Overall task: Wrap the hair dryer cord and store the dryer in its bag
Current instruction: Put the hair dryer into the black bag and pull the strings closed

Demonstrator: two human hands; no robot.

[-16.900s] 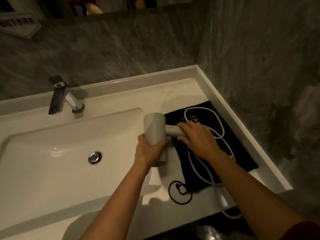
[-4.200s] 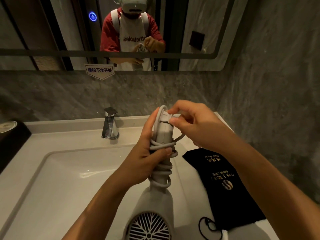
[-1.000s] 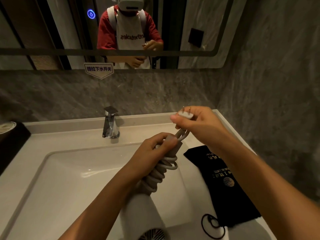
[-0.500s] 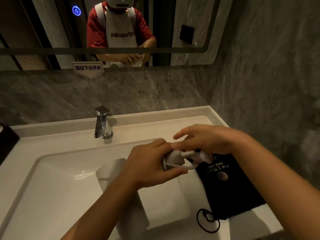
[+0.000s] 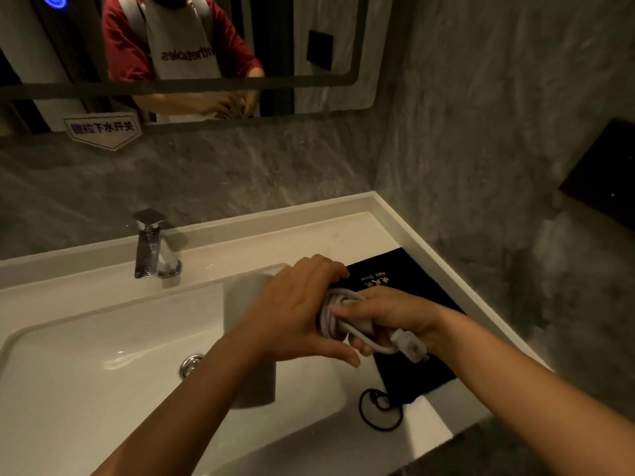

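The white hair dryer (image 5: 245,304) lies level above the sink's right side, its barrel pointing left. Its white cord (image 5: 335,316) is coiled around the handle, and the plug (image 5: 410,345) sticks out to the right. My left hand (image 5: 295,314) grips the dryer where barrel meets handle. My right hand (image 5: 391,316) closes around the wrapped handle and cord. Under my hands, flat on the counter, lies the black bag (image 5: 417,369) with gold lettering, its black drawstring loop (image 5: 381,408) on the white counter in front.
A white basin (image 5: 103,372) with a metal drain (image 5: 190,365) fills the left. A chrome faucet (image 5: 151,245) stands behind it. Grey stone walls close the back and right. A mirror (image 5: 192,53) above reflects a person. The counter edge (image 5: 481,420) is near the bag.
Both hands and the dryer have moved down and right, over the bag. My right hand went from pinching the plug to closing around the wrapped handle. The view has tilted down.
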